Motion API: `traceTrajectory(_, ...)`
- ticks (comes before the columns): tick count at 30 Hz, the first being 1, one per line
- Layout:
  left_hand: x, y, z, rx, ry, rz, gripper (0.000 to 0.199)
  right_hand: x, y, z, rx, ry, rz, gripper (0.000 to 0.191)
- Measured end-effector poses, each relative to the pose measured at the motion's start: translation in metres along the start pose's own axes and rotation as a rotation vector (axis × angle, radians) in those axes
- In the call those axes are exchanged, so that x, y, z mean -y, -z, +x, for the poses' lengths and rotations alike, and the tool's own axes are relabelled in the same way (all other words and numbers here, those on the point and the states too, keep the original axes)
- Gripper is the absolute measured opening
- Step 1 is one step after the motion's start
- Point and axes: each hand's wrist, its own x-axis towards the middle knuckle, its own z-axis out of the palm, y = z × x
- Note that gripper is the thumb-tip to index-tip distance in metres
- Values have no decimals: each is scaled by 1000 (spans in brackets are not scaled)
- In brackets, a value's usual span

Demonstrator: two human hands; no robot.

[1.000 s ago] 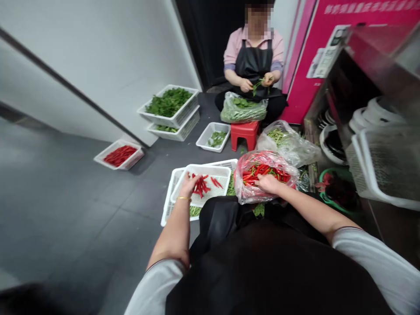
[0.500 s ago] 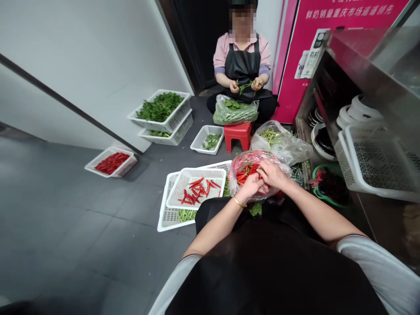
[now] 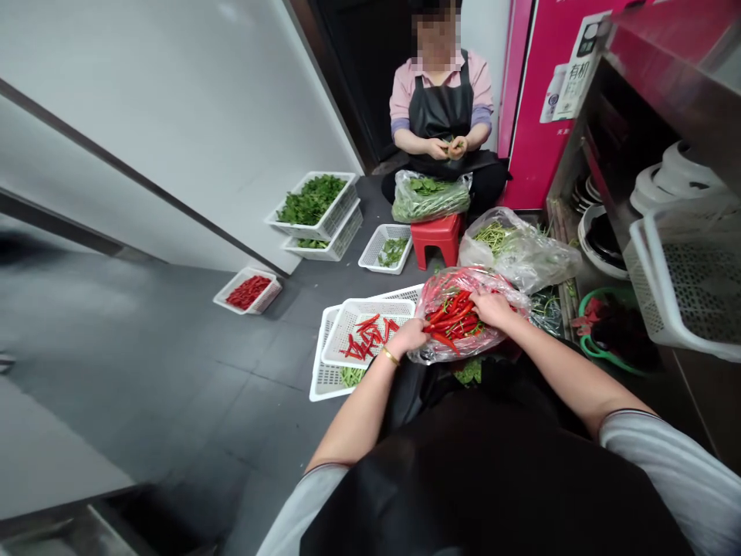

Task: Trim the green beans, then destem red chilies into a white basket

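Far left on the floor sits a small white basket (image 3: 272,290) of red chillies (image 3: 248,293). Next along, by the wall, two stacked white baskets (image 3: 347,202) hold leafy greens (image 3: 309,199), and a smaller white basket (image 3: 370,259) with a few greens stands nearer the seated co-worker (image 3: 443,100). That person's hands (image 3: 447,147) are close together over a black apron, working at a small green sprig, with a clear bag of greens (image 3: 431,198) on the lap and a red stool (image 3: 437,239) just in front.

Directly before us, a white tray (image 3: 376,309) of scattered red chillies (image 3: 367,340) rests on a wider white tray (image 3: 324,363). Our left hand (image 3: 408,337), with a gold bangle (image 3: 390,356) on its wrist, sits loosely curled between that tray and a pink-tinted plastic bag (image 3: 445,351) of bagged chillies (image 3: 455,320). Our right hand (image 3: 492,307) lies across the bag's mouth, its fingers (image 3: 480,300) curved down toward the chillies. From this angle, we cannot tell whether either hand is pinching one.

To the right lie a clear bag of green beans (image 3: 515,251), a green basin (image 3: 593,344) and a large white basket (image 3: 688,270).
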Motion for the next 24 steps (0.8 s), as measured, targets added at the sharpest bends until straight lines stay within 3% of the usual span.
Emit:
traceTrajectory(3, 0, 7, -10, 126, 4, 44, 10, -7, -3, 6, 39, -80, -33, 37)
traceTrajectory(7, -17, -3, -5, -88, -146, -56, 16, -8, 4, -2, 39, 42, -44, 38)
traceTrajectory(10, -22, -13, 7, -197, -163, -105, 18, 6, 13, -16, -31, 52, -59, 41)
traceTrajectory(13, -14, -21, 14, -247, -52, -133, 15, 31, 15, -21, -74, 143, -38, 42)
traceTrajectory(15, -6, -26, 14, -270, 31, -154, 18, 51, 11, -18, -20, 242, -42, 41)
traceTrajectory(18, -1, -33, 13, -231, 166, -62, 34, 70, 4, -10, 88, 237, -78, 37)
traceTrajectory(21, -7, -41, 17, -172, 303, 67, 49, 61, 4, -7, 113, 210, -86, 33)
traceTrajectory(24, -18, -47, 24, -158, 319, 124, 48, 29, 10, -14, 87, 146, -93, 32)
